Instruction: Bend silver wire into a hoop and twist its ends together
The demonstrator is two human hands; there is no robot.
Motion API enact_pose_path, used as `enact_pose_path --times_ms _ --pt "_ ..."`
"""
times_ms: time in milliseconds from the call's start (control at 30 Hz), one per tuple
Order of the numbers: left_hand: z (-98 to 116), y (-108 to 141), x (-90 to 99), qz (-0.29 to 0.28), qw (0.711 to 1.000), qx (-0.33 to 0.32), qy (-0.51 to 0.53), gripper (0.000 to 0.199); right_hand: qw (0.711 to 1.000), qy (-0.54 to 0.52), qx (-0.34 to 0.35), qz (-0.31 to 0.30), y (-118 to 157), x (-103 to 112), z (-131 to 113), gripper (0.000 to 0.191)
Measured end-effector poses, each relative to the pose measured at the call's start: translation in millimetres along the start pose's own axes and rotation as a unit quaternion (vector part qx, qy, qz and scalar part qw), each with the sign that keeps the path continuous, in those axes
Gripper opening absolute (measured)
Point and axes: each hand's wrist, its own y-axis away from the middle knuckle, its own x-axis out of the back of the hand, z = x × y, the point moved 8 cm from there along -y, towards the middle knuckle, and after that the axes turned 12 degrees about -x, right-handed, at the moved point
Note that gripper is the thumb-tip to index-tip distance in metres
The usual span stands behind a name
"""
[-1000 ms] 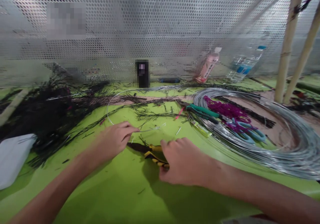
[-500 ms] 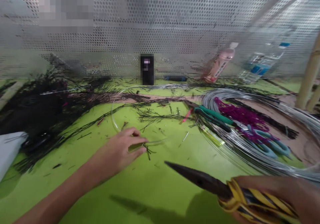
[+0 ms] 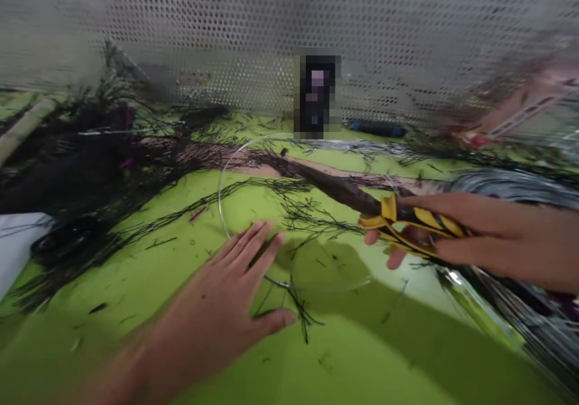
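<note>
My right hand is closed around the long-nosed pliers, whose handles are wrapped in yellow and black. Their dark jaws look closed and point to the far left, above the table. My left hand lies palm down with its fingers stretched out, low over or on the green surface. A loop of clear wire runs under or just past its fingertips. Right by the thumb lies a small tuft of dark twisted strands at the loop's near side.
Black wire bundles pile up on the left beside a white object. A coil of silvery wire lies at right, partly behind my right hand. A perforated metal panel stands at the back, with a blurred pink bottle before it.
My right hand has carried the pliers up and forward, away from me. My left hand has opened from a pinch near the clear wire to flat fingers. The view has shifted left.
</note>
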Motion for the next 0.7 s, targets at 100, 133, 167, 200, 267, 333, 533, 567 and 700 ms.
enact_pose_path --times_ms 100,133,167,200,267,333,533,567,700 --pt "7.3 0.2 6.0 0.028 0.999 -0.027 -0.027 0.099 0.991 0.094 0.094 -0.003 -19.7 -6.8 -11.0 0.06" --pt "9.4 0.5 7.5 0.033 0.998 -0.032 -0.033 0.1 0.981 0.124 0.148 0.012 -23.9 -9.3 -18.6 0.064" --pt "10.7 0.8 8.5 0.035 0.998 -0.034 -0.04 0.1 0.964 0.156 0.214 0.028 -26.3 -12.7 -27.9 0.072" --pt "11.6 1.1 9.3 0.036 0.998 -0.034 -0.046 0.101 0.939 0.185 0.285 0.049 -27.0 -16.1 -37.4 0.08" --pt "11.9 1.5 10.5 0.038 0.998 -0.028 -0.051 0.1 0.886 0.226 0.394 0.095 -28.5 -21.1 -50.4 0.095" --pt "11.3 1.0 10.8 0.04 0.998 -0.022 -0.041 0.099 0.85 0.249 0.448 0.122 -34.2 -24.2 -55.8 0.099" --pt "14.5 -1.6 13.0 0.062 0.997 -0.041 -0.033 0.091 0.808 0.278 0.504 0.126 -49.7 -29.6 -67.2 0.077" --pt "15.4 -1.7 13.4 0.066 0.996 -0.044 -0.033 0.091 0.817 0.266 0.5 0.108 -53.6 -30.4 -69.3 0.073" --pt "16.7 -3.6 13.8 0.075 0.996 -0.045 -0.018 0.097 0.891 0.196 0.41 0.013 -79.9 -34.4 -72.1 0.051"
